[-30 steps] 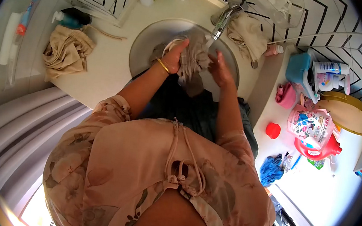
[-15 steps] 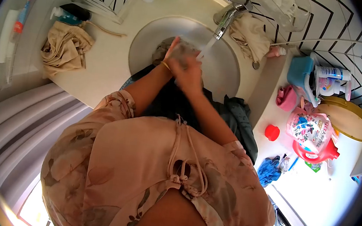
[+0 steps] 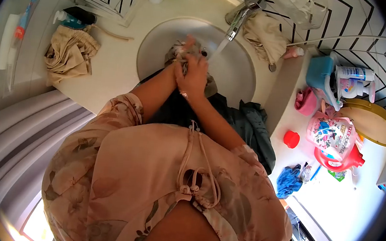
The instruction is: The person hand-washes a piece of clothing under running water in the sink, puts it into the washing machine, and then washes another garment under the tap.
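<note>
Over the round sink (image 3: pixel 239 72) both my hands are pressed together on a wet, greyish-brown cloth (image 3: pixel 173 53). My right hand (image 3: pixel 194 76) is closed, its fingers bent round a bunched part of the cloth. Behind it, my left hand (image 3: pixel 188 44) is partly hidden and smeared by motion; the cloth lies against its palm. Part of the cloth hangs below my right hand. Water runs from the chrome faucet (image 3: pixel 239 23) just right of my hands. A dark green garment (image 3: pixel 254 130) drapes over the sink's front edge, against my body.
Beige folded clothes (image 3: pixel 70 52) lie on the counter at left, and another beige cloth (image 3: pixel 265 37) sits behind the faucet. To the right stand a blue basket (image 3: pixel 320 74), a pink detergent pouch (image 3: pixel 331 135), a red bottle (image 3: pixel 343 161), a red cap (image 3: pixel 291 139) and a blue cloth (image 3: pixel 289 181).
My right hand has moved slightly down and left, closing round the cloth. The cloth is now bunched between my hands, with a piece showing below the right one. The water still runs.
</note>
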The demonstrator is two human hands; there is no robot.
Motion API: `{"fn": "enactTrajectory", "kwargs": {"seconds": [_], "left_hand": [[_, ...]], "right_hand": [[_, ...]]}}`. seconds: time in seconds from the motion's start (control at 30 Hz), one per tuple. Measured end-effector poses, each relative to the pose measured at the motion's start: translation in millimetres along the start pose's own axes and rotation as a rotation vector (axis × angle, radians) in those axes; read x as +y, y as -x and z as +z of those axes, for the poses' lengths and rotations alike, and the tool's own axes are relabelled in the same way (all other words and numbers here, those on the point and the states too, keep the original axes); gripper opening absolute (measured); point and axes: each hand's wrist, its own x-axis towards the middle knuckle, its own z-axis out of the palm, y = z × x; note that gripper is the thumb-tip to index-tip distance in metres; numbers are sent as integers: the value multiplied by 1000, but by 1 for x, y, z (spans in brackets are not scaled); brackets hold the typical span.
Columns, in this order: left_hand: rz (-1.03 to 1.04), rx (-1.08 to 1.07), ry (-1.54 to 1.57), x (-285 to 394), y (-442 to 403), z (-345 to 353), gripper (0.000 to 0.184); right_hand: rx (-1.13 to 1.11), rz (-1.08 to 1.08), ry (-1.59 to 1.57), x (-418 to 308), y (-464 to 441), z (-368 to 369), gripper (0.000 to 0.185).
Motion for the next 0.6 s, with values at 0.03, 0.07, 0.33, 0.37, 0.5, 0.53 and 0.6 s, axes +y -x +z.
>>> {"fn": "enactTrajectory", "kwargs": {"seconds": [0.03, 0.07, 0.33, 0.37, 0.5, 0.53, 0.6], "left_hand": [[13, 11, -41, -6, 1, 2, 28], [25, 22, -82, -10, 1, 6, 28], [-430, 285, 540, 75, 12, 65, 26], [-183, 175, 268, 47, 9, 45, 27], [-81, 182, 1, 18, 18, 36, 28], [-274, 291, 147, 52, 23, 72, 27], [-442, 365, 327, 64, 26, 88, 26]], "right_hand": [[-78, 227, 13, 15, -4, 9, 22], [-157, 456, 24, 47, -14, 25, 22], [-73, 437, -417, 55, -4, 24, 23], [-61, 303, -306, 36, 0, 18, 23], [-175, 395, -44, 73, -7, 56, 23], [-183, 517, -80, 89, -14, 58, 24], [-174, 714, -205, 107, -34, 49, 27]]}}
